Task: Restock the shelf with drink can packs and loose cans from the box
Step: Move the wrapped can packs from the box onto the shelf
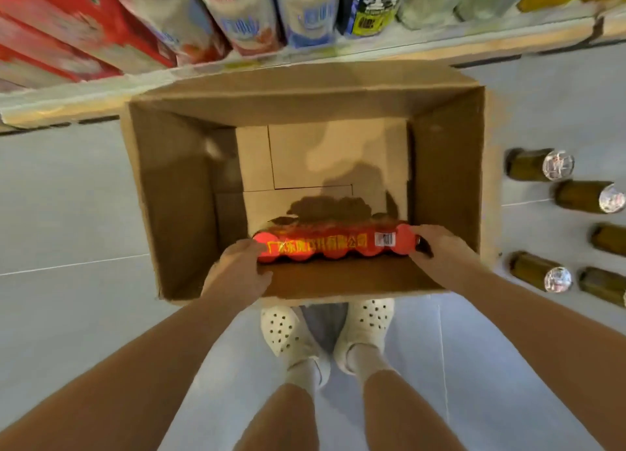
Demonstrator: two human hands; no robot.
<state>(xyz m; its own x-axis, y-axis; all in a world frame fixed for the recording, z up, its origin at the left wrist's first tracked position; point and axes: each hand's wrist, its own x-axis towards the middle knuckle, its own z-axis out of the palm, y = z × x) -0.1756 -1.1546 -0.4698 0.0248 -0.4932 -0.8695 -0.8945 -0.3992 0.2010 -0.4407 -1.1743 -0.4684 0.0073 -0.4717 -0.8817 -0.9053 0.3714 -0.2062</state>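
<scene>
A red shrink-wrapped can pack (333, 244) with yellow lettering lies lengthwise inside the open cardboard box (169, 196), near the box's front wall. My left hand (237, 269) grips the pack's left end. My right hand (437, 245) grips its right end. The rest of the box floor shows bare cardboard. Several loose gold-coloured cans (538, 164) stand on the floor to the right of the box. The shelf (305, 54) runs along the top of the view just behind the box.
The shelf holds red cartons (78, 27) at left and white and blue bottles (244, 13) in the middle. My two feet in white perforated clogs (288, 332) stand right in front of the box on a grey tiled floor.
</scene>
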